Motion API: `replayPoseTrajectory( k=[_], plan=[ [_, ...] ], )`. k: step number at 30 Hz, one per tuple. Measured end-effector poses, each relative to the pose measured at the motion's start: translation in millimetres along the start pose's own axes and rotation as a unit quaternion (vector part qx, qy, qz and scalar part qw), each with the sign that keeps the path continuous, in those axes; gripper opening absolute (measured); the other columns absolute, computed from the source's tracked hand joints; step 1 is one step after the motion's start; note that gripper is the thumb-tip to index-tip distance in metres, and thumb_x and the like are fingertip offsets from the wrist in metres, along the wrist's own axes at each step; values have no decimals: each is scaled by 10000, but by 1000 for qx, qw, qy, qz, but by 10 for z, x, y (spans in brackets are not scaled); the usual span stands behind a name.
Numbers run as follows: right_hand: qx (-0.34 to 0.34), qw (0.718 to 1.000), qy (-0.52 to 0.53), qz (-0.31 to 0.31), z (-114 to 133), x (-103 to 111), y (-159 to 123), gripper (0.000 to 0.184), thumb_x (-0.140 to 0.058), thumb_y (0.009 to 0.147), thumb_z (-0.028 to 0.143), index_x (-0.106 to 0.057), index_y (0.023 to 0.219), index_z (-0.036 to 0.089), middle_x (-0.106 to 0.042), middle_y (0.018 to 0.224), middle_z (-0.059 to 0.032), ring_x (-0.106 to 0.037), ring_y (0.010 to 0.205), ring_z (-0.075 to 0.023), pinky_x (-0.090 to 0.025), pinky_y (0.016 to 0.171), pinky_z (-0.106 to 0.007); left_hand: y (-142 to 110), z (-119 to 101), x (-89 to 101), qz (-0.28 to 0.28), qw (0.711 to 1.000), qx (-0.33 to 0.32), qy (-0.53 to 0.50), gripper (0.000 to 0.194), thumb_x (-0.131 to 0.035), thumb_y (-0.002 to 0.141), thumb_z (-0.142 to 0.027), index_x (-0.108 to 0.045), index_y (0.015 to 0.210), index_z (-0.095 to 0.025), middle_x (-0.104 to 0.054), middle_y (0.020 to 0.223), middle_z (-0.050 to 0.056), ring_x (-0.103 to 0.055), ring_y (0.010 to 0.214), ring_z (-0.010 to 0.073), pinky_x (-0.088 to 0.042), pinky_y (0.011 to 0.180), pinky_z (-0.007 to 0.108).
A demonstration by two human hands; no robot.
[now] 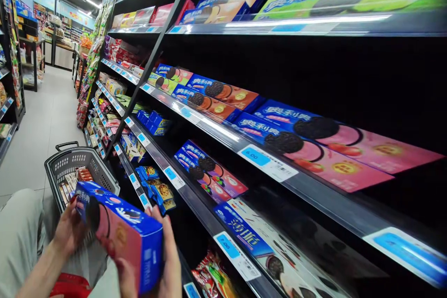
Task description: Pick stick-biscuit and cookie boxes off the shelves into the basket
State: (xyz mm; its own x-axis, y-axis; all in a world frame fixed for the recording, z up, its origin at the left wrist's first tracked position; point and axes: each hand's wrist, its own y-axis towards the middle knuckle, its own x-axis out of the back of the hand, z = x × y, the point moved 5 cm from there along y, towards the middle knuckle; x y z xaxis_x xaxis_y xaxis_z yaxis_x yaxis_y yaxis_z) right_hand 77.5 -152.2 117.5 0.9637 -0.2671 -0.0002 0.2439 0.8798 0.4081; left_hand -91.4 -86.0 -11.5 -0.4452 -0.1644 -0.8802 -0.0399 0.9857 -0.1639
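Note:
A blue and pink box of sandwich cookies (120, 228) is held tilted between my two hands, above my lap. My left hand (68, 228) grips its far left end, with the thumb by the top edge. Around the near right end closes my right hand (167, 247), fingers on the outer side and thumb on the pink face. Just beyond the box, a dark grey shopping basket (108, 174) stands on the floor with several packages (71, 181) inside, partly hidden by the box.
To my right runs a black shelf rack. Pink cookie boxes (331, 149) lie on its middle shelf, and white and blue thin-cookie boxes (265, 247) sit lower. Price tags (267, 160) line the shelf edges. A tiled aisle (52, 107) stretches away at the left.

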Motion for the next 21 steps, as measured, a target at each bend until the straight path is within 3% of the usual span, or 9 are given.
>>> replayPoseTrajectory(
  k=[2,3,7,11,14,17,21],
  plan=[
    [-23,998,47,-28,-118,43,101,817,-724,767,526,-424,1446,184,-448,1485,-134,-468,1337,-318,-465,1041,-421,-22,-175,79,-38,997,-42,-60,257,-863,572,-232,-700,767,-195,-736,724,-23,-709,708,132,-585,722,188],
    [-47,996,73,-32,-218,62,168,822,-724,755,551,-442,1429,175,-454,1478,-149,-488,1319,-324,-486,1013,-417,-55,-261,91,-59,995,-67,-52,263,-864,577,-236,-698,772,-180,-739,737,-15,-703,694,126,-583,680,171],
    [-121,978,169,-26,-652,119,398,908,-739,685,620,-455,1413,158,-541,1387,-201,-585,1204,-348,-506,971,-459,-240,-467,-88,-74,985,-128,85,452,-903,543,-389,-714,859,-128,-733,787,41,-684,666,174,-601,603,228],
    [-158,962,222,-14,-824,172,436,832,-701,752,573,-406,1444,218,-521,1413,-180,-575,1219,-325,-479,993,-476,-327,-479,-245,-66,970,-151,178,653,-895,527,-459,-691,1049,-124,-727,832,88,-697,761,269,-611,643,308],
    [-148,968,201,10,-787,298,412,830,-763,670,593,-486,1368,241,-518,1415,-169,-557,1230,-346,-492,955,-467,-308,-469,-253,-50,972,-130,192,681,-925,427,-435,-695,997,-142,-721,817,92,-694,838,318,-603,696,322],
    [-109,981,157,25,-740,517,389,792,-838,541,606,-591,1207,256,-629,1261,-160,-599,1149,-386,-506,901,-507,-319,-448,-273,-15,980,-66,186,639,-954,318,-299,-698,892,-188,-729,810,76,-697,840,339,-599,705,350],
    [-70,989,127,39,-699,766,332,539,-861,510,597,-652,916,310,-699,979,-59,-639,1061,-383,-459,948,-582,-439,-429,-385,59,991,-43,114,595,-972,323,-306,-706,850,-240,-741,1008,58,-685,965,373,-570,835,445]
  ],
)
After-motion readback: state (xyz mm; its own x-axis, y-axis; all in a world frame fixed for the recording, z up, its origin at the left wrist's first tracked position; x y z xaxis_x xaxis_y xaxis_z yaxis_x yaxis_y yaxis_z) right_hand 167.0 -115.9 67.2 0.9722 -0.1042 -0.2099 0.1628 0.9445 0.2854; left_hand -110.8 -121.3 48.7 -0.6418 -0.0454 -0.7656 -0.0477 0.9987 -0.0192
